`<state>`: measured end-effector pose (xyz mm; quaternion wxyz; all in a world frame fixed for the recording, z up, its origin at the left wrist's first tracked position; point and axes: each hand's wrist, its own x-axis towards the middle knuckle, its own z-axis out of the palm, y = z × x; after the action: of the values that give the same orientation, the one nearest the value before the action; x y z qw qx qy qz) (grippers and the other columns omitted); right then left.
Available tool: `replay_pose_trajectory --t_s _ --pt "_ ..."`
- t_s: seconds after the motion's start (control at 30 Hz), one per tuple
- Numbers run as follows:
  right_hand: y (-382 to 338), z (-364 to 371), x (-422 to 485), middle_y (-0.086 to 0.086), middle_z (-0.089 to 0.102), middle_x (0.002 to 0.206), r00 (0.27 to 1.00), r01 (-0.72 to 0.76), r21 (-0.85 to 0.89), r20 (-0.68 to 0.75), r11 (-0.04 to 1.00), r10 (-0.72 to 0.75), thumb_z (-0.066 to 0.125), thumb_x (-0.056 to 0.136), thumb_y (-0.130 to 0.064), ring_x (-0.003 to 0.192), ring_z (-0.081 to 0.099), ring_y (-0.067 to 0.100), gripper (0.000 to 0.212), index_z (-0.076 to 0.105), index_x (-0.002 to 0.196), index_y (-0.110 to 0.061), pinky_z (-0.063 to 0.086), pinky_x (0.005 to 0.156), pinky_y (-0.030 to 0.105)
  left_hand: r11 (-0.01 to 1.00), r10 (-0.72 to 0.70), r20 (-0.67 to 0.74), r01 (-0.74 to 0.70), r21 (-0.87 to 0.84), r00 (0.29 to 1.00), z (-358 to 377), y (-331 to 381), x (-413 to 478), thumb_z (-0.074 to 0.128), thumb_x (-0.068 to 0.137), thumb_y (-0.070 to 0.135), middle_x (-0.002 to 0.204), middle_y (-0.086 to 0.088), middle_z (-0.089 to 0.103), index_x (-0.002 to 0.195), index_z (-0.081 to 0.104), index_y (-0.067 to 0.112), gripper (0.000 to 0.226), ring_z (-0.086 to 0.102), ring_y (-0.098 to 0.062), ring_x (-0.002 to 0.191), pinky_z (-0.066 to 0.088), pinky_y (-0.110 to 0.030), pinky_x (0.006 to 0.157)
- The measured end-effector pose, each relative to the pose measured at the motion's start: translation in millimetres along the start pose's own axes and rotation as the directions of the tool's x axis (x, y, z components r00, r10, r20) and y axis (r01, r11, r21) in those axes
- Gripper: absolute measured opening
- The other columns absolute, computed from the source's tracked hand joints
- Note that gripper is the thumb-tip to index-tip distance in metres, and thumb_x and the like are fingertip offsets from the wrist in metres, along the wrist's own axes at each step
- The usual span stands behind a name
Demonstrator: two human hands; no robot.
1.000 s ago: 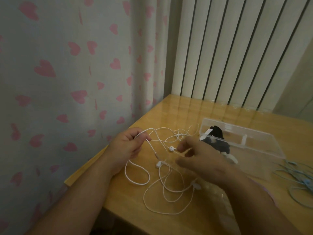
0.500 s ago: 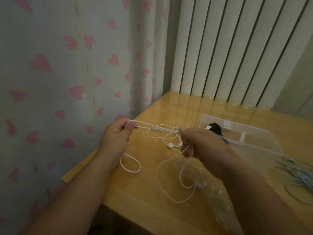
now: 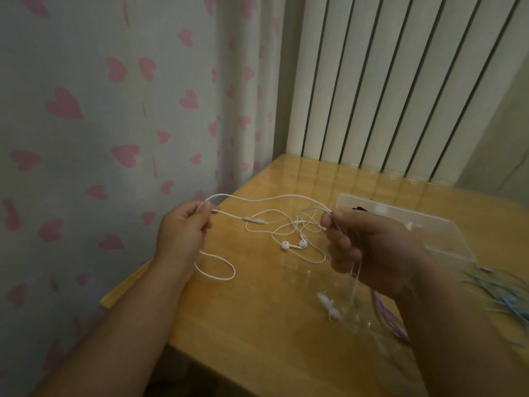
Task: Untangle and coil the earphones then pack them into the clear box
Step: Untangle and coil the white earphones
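Note:
White wired earphones (image 3: 292, 244) hang tangled above the wooden table (image 3: 257, 316), their two earbuds dangling between my hands. My left hand (image 3: 183, 233) pinches a bend of the cord at the left, and a loop droops below it. My right hand (image 3: 369, 247) pinches several strands at the right, with cord running down under the palm to the plug (image 3: 329, 308) near the table. An inline remote (image 3: 254, 220) sits on the stretched strand. The clear box (image 3: 440, 236) lies behind my right hand, holding something black.
A crumpled clear plastic bag (image 3: 363, 313) lies on the table under my right hand. Blue earphones (image 3: 503, 293) are piled at the right edge. A heart-print curtain hangs left of the table, and vertical blinds stand behind it.
Both hands have lifted and moved apart, pulling the cord off the table and stretching strands between them. The earbuds now dangle in the middle.

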<state>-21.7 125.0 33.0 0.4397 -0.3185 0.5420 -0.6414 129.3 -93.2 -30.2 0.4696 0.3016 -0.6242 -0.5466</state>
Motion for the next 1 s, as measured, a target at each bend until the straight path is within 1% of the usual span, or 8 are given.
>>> replay_pose_trajectory --t_s 0.23,0.37,0.47,0.57,0.7,0.8,0.87,1.0 --pt "-1.6 -2.1 -1.6 -0.001 0.032 0.06 0.998 0.058 -0.01 -0.036 0.998 -0.058 0.053 0.083 -0.016 0.048 0.02 0.009 0.016 0.067 0.085 -0.008 0.014 0.042 0.02 0.98 -0.002 0.16 0.033 -0.195 0.987 4.4 11.1 -11.3 0.052 0.096 0.014 0.092 0.009 0.072 0.106 0.069 0.019 0.02 0.066 -0.005 0.083 0.05 -0.015 0.069" --pt "0.9 -3.5 -0.2 -0.001 0.019 0.061 0.998 0.027 -0.072 -0.063 0.997 -0.031 0.047 0.093 -0.017 0.052 0.009 0.013 0.022 0.065 0.083 -0.01 0.009 0.042 0.022 0.991 0.11 0.117 -0.118 0.065 0.987 2.8 7.2 -5.8 0.064 0.066 0.019 0.11 0.012 0.062 0.11 0.057 0.043 0.051 0.056 -0.005 0.104 0.045 -0.025 0.089" --pt "4.5 -2.6 1.9 -0.003 0.021 0.059 0.996 0.006 -0.142 -0.092 0.99 -0.019 0.044 0.097 -0.018 0.051 0.01 0.012 0.026 0.063 0.081 -0.011 0.008 0.044 0.023 0.957 0.21 0.178 -0.239 0.167 0.962 8.5 19.8 -10.6 0.055 0.057 0.016 0.112 0.017 0.06 0.109 0.055 0.041 0.058 0.053 0.002 0.108 0.04 -0.021 0.088" --pt "6.5 -1.8 3.2 -0.005 0.023 0.056 0.996 -0.008 -0.191 -0.086 0.982 -0.009 0.044 0.098 -0.017 0.049 0.013 0.01 0.027 0.062 0.078 -0.013 0.007 0.045 0.024 0.854 0.27 0.439 -0.424 0.303 0.857 20.6 41.0 -17.6 0.055 0.059 0.017 0.12 0.018 0.057 0.119 0.053 0.042 0.065 0.048 0.003 0.113 0.036 -0.015 0.094" --pt "6.5 1.7 1.4 -0.004 0.021 0.057 0.998 -0.033 -0.237 -0.059 0.971 0.02 0.046 0.097 -0.018 0.05 0.011 0.011 0.026 0.06 0.075 -0.014 0.008 0.044 0.023 0.776 0.097 0.722 -0.507 0.377 0.685 42.7 58.8 -21.1 0.07 0.08 0.024 0.13 0.019 0.046 0.138 0.042 0.041 0.066 0.04 0.0 0.123 0.036 -0.021 0.1" --pt "5.8 4.0 -1.0 -0.004 0.021 0.056 0.999 -0.04 -0.23 -0.044 0.972 0.03 0.047 0.096 -0.019 0.051 0.011 0.012 0.029 0.06 0.07 -0.016 0.008 0.045 0.025 0.815 0.068 0.816 -0.503 0.287 0.575 56.1 54.3 -22.4 0.067 0.088 0.026 0.118 0.021 0.055 0.122 0.059 0.038 0.037 0.048 0.002 0.115 0.037 -0.02 0.099" --pt "4.5 4.3 -2.2 -0.004 0.022 0.056 0.998 -0.043 -0.205 -0.048 0.978 0.034 0.047 0.096 -0.02 0.05 0.011 0.011 0.029 0.059 0.069 -0.016 0.008 0.046 0.025 0.933 0.05 0.824 -0.32 0.163 0.564 60.3 46.8 -24.6 0.063 0.089 0.022 0.099 0.015 0.066 0.1 0.07 0.033 0.017 0.06 -0.005 0.1 0.045 -0.025 0.091" --pt "1.7 3.0 -0.7 -0.001 0.033 0.054 0.993 -0.096 -0.126 -0.087 0.987 0.086 0.04 0.096 -0.026 0.047 0.02 0.012 0.036 0.062 0.072 -0.011 0.018 0.04 0.023 0.997 0.072 0.662 -0.065 -0.034 0.746 57.8 27.9 -23.1 0.055 0.087 0.024 0.055 -0.001 0.057 0.075 0.065 0.02 0.016 0.053 -0.022 0.057 0.044 -0.037 0.067"
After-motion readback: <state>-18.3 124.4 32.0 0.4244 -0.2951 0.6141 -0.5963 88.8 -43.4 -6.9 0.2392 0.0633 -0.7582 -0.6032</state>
